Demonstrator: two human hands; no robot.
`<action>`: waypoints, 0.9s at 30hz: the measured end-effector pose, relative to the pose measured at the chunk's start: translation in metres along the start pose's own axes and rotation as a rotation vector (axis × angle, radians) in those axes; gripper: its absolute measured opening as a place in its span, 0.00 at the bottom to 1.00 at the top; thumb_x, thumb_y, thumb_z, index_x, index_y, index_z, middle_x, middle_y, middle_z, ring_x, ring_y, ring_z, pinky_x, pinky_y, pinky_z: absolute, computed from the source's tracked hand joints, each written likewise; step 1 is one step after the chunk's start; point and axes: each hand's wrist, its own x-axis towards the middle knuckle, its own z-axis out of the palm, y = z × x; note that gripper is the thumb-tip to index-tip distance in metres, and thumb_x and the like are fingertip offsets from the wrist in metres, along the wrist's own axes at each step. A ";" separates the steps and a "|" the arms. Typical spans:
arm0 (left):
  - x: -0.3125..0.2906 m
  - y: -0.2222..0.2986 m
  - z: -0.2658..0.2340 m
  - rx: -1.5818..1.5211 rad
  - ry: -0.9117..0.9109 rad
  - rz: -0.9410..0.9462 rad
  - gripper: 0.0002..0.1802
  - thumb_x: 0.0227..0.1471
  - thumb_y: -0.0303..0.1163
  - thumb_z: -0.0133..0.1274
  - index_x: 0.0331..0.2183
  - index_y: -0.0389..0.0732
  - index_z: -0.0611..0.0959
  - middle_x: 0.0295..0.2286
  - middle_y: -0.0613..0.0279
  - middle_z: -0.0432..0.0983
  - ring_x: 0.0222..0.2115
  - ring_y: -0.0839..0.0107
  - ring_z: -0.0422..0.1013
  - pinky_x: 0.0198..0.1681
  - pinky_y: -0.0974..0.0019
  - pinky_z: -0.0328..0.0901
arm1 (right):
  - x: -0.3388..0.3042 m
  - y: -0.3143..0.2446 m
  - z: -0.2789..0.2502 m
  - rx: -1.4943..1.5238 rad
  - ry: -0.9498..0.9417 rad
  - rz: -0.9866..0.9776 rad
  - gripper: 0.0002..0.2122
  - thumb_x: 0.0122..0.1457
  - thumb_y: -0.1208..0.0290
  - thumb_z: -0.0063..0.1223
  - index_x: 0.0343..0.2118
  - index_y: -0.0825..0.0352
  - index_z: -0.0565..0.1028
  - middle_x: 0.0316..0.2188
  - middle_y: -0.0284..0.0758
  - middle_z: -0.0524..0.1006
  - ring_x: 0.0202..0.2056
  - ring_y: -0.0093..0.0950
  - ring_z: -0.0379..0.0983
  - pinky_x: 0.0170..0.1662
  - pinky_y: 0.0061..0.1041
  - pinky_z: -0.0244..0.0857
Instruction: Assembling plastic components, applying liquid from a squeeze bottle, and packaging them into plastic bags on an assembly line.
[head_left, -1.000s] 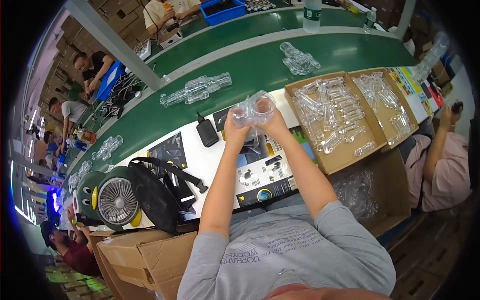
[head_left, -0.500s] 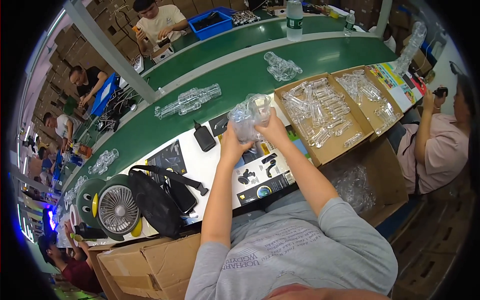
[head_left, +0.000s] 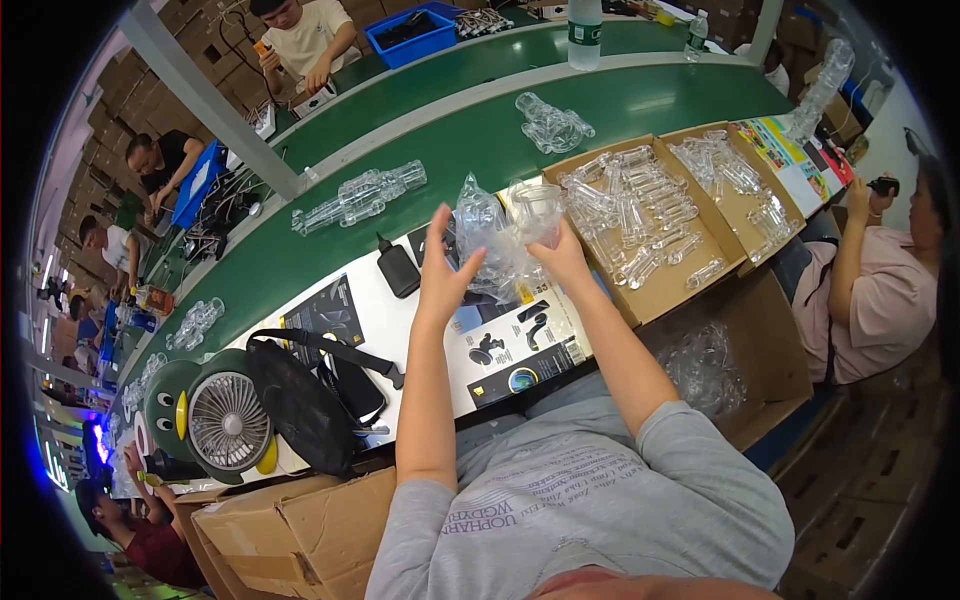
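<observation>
Hands [head_left: 442, 274] apart, clear plastic [head_left: 497, 240] between, right one gripping it

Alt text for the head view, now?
A person's right hand grips a bulky clear plastic piece over a white table, left hand spread open beside it. Brown cardboard trays of clear tubular parts stand to the right; a long green work surface runs beyond.

Long green worktop [head_left: 660, 105] spans the room, pale grey rail [head_left: 650, 64] along it. Grey post [head_left: 205, 95] upper left, second post [head_left: 767, 30] upper right. White table [head_left: 385, 316] on the near side. Brown cartons [head_left: 115, 135] stacked behind. Pale wall [head_left: 905, 110] far right. Blue-violet light [head_left: 100, 440] glowing at left edge; lower-right floor too dim to read.
</observation>
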 end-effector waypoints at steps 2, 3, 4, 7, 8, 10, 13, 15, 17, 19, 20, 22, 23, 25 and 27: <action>0.011 0.018 -0.005 -0.324 0.120 0.047 0.37 0.45 0.36 0.55 0.55 0.41 0.59 0.53 0.51 0.58 0.55 0.61 0.56 0.53 0.66 0.54 | -0.002 -0.008 -0.003 -0.043 -0.035 0.070 0.24 0.43 0.78 0.55 0.46 0.70 0.63 0.37 0.39 0.72 0.39 0.27 0.71 0.42 0.26 0.64; 0.018 0.011 -0.011 -0.363 0.165 0.052 0.37 0.44 0.36 0.57 0.55 0.41 0.61 0.51 0.52 0.62 0.51 0.61 0.61 0.50 0.66 0.57 | -0.006 -0.013 0.002 -0.081 -0.086 0.132 0.26 0.44 0.81 0.54 0.49 0.69 0.61 0.39 0.38 0.72 0.40 0.27 0.70 0.44 0.26 0.64; 0.028 0.014 -0.013 -0.364 0.164 0.050 0.37 0.44 0.36 0.57 0.55 0.41 0.61 0.51 0.52 0.62 0.51 0.61 0.61 0.50 0.66 0.57 | -0.007 -0.012 0.001 -0.081 -0.085 0.134 0.26 0.44 0.81 0.54 0.49 0.69 0.61 0.39 0.38 0.72 0.40 0.27 0.70 0.44 0.26 0.64; 0.055 0.016 -0.018 -0.125 -0.016 -0.108 0.21 0.45 0.36 0.57 0.41 0.36 0.77 0.37 0.54 0.76 0.39 0.66 0.71 0.41 0.67 0.63 | -0.008 -0.006 0.003 -0.146 -0.077 0.096 0.26 0.44 0.82 0.54 0.49 0.69 0.61 0.38 0.37 0.72 0.40 0.26 0.70 0.43 0.25 0.64; 0.055 0.016 -0.021 -0.122 -0.011 -0.111 0.21 0.45 0.36 0.57 0.41 0.36 0.77 0.37 0.54 0.76 0.39 0.66 0.71 0.41 0.67 0.63 | -0.010 -0.003 0.005 -0.090 -0.047 0.069 0.23 0.43 0.79 0.55 0.45 0.69 0.63 0.36 0.37 0.73 0.38 0.26 0.71 0.42 0.25 0.64; 0.060 0.033 -0.023 -0.056 -0.171 -0.195 0.13 0.48 0.31 0.55 0.36 0.33 0.78 0.33 0.56 0.77 0.37 0.73 0.71 0.41 0.74 0.63 | -0.012 -0.001 0.002 -0.036 0.003 0.039 0.20 0.43 0.76 0.56 0.41 0.70 0.65 0.34 0.37 0.73 0.35 0.26 0.71 0.41 0.24 0.64; 0.052 0.045 -0.024 -0.302 0.119 0.073 0.09 0.49 0.28 0.54 0.33 0.34 0.77 0.33 0.55 0.77 0.37 0.74 0.71 0.41 0.76 0.62 | -0.013 0.000 0.000 -0.046 -0.016 0.040 0.20 0.43 0.75 0.56 0.41 0.70 0.65 0.34 0.38 0.74 0.35 0.26 0.72 0.40 0.25 0.64; 0.055 0.055 -0.029 -0.387 0.112 0.054 0.06 0.50 0.27 0.52 0.31 0.34 0.76 0.33 0.54 0.77 0.37 0.74 0.71 0.42 0.74 0.62 | -0.013 -0.004 -0.002 -0.155 -0.049 0.104 0.26 0.44 0.80 0.56 0.49 0.67 0.63 0.36 0.36 0.72 0.37 0.22 0.71 0.40 0.22 0.64; 0.053 0.072 -0.038 -0.586 0.126 0.092 0.06 0.53 0.27 0.48 0.28 0.35 0.70 0.32 0.54 0.77 0.36 0.74 0.71 0.43 0.73 0.62 | -0.019 -0.023 0.000 -0.215 -0.077 0.118 0.26 0.44 0.79 0.56 0.50 0.67 0.62 0.36 0.37 0.72 0.37 0.23 0.70 0.41 0.22 0.64; 0.058 0.068 -0.043 -0.536 0.108 0.083 0.06 0.54 0.28 0.47 0.29 0.35 0.70 0.32 0.53 0.77 0.34 0.73 0.72 0.42 0.73 0.62 | -0.021 -0.029 0.005 -0.269 -0.091 0.129 0.27 0.44 0.78 0.56 0.50 0.67 0.62 0.37 0.37 0.72 0.37 0.23 0.70 0.41 0.22 0.64; 0.062 0.065 -0.045 -0.488 0.091 0.074 0.06 0.55 0.28 0.46 0.30 0.36 0.69 0.33 0.52 0.77 0.33 0.72 0.72 0.42 0.74 0.62 | -0.015 -0.028 0.006 -0.268 -0.089 0.101 0.28 0.44 0.77 0.56 0.52 0.68 0.61 0.38 0.38 0.72 0.37 0.23 0.70 0.41 0.22 0.64; 0.071 0.073 -0.042 -0.538 0.138 0.151 0.04 0.56 0.28 0.44 0.33 0.38 0.69 0.29 0.56 0.76 0.29 0.71 0.72 0.36 0.72 0.64 | -0.007 -0.023 0.003 -0.272 -0.079 0.063 0.30 0.44 0.76 0.56 0.53 0.69 0.59 0.39 0.38 0.71 0.38 0.24 0.69 0.42 0.22 0.63; 0.067 0.076 -0.045 -0.748 0.278 0.189 0.03 0.56 0.28 0.43 0.34 0.40 0.68 0.26 0.59 0.74 0.25 0.73 0.70 0.32 0.74 0.63 | -0.009 -0.017 0.002 -0.292 -0.047 0.049 0.32 0.44 0.76 0.56 0.54 0.69 0.58 0.42 0.39 0.70 0.39 0.25 0.68 0.43 0.22 0.63; 0.053 0.076 -0.064 -0.951 0.418 0.209 0.03 0.56 0.27 0.42 0.35 0.42 0.68 0.23 0.62 0.71 0.22 0.76 0.67 0.27 0.75 0.62 | -0.019 -0.023 0.006 -0.309 -0.017 0.052 0.33 0.44 0.75 0.56 0.55 0.70 0.56 0.45 0.39 0.68 0.41 0.25 0.68 0.44 0.23 0.62; 0.046 0.066 -0.089 -1.331 0.019 0.302 0.07 0.56 0.29 0.42 0.38 0.43 0.67 0.20 0.67 0.64 0.17 0.81 0.60 0.21 0.79 0.56 | -0.024 -0.049 0.006 -0.299 -0.142 0.133 0.35 0.45 0.73 0.55 0.57 0.72 0.52 0.47 0.42 0.65 0.42 0.28 0.68 0.45 0.25 0.62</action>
